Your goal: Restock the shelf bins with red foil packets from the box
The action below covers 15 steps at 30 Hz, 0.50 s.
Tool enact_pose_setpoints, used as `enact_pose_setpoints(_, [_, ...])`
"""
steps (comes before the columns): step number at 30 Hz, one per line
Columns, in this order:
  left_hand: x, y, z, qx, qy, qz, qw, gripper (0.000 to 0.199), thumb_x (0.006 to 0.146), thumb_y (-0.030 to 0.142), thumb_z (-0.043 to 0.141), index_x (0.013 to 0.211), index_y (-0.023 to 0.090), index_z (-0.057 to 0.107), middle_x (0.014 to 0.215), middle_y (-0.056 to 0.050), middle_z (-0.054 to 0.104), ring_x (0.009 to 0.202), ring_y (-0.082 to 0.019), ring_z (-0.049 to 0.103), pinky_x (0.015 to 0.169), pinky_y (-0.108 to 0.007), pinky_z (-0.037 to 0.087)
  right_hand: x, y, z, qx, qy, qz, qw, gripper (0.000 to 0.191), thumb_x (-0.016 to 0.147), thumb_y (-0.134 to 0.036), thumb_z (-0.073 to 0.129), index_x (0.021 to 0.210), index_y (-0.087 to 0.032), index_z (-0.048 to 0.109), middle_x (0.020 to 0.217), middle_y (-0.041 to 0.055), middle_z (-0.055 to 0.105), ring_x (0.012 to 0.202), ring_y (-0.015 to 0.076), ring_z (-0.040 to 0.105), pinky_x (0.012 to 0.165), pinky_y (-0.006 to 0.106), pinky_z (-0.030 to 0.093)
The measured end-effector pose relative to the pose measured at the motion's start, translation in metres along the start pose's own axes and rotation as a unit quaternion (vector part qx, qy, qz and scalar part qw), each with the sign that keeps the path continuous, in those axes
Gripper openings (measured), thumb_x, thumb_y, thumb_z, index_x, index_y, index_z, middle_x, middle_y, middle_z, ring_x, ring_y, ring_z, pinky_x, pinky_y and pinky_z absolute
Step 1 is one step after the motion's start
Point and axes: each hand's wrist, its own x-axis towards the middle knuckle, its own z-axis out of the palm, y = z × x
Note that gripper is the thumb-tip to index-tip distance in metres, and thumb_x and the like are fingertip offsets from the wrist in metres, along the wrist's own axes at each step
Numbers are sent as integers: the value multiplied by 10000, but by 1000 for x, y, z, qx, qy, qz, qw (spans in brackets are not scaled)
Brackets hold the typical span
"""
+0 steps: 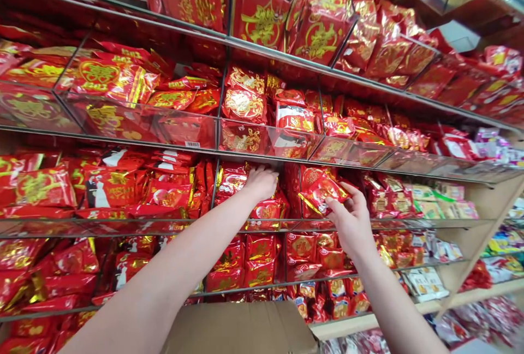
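My right hand [350, 209] grips a red and gold snack packet [321, 193] by its right end, thumb in front. The packet is tilted at the front of a middle-shelf compartment, in front of other red packets. In the compartment to the left, my left hand [262, 182] reaches in over the packets, palm down. Its fingertips are hidden, so whether it holds anything does not show. Beside that hand lies a red and gold packet [232, 179], and below it is another red packet [264, 212].
Clear dividers and a low clear front lip [164, 226] bound the compartments. Just above my hands runs the edge of the upper shelf [262, 157]. A brown cardboard box [241, 329] stands below, between my arms. Red packets [102, 78] fill the shelves around.
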Motion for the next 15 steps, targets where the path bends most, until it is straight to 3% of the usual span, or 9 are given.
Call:
enact_pose_setpoints(3, [1, 1, 0, -3, -2, -3, 1000, 368, 839, 271, 335, 1097, 237, 595, 1200, -37, 604, 1118, -307, 463, 890, -509, 382, 0, 1, -2, 60, 7, 54, 997, 486, 582, -364, 729, 1004, -235, 525, 761, -43, 502, 673, 104, 521, 598, 258, 475])
enact_pose_setpoints(8, [2, 0, 3, -6, -4, -4, 1000, 361, 842, 289, 340, 1094, 250, 596, 1209, -19, 598, 1123, -304, 456, 892, -488, 381, -2, 10, 0, 49, 33, 56, 997, 423, 538, -362, 768, 847, -178, 544, 664, -54, 527, 549, 66, 474, 526, 216, 412])
enact_pose_setpoints(11, [2, 0, 4, -6, -7, -4, 1000, 349, 837, 287, 355, 1090, 265, 595, 1206, -18, 599, 1119, -296, 459, 891, -480, 380, -1, 12, 4, 76, 26, 73, 994, 430, 520, -371, 773, 795, -179, 504, 625, -58, 523, 526, 88, 503, 529, 252, 447])
enact_pose_setpoints(13, [2, 0, 4, -7, -8, -5, 1000, 348, 835, 285, 358, 1091, 267, 593, 1206, -20, 597, 1119, -296, 456, 893, -482, 376, 0, 9, 9, 62, 17, 57, 996, 423, 533, -390, 758, 770, -190, 471, 625, -53, 522, 543, 112, 529, 562, 298, 481])
enact_pose_setpoints(15, [2, 0, 4, -8, -8, -5, 1000, 350, 834, 282, 355, 1090, 262, 594, 1205, -24, 598, 1116, -297, 454, 890, -483, 375, 3, 3, 18, -25, 11, 2, 1000, 389, 573, -408, 725, 756, -202, 450, 642, -42, 518, 567, 131, 538, 581, 322, 487])
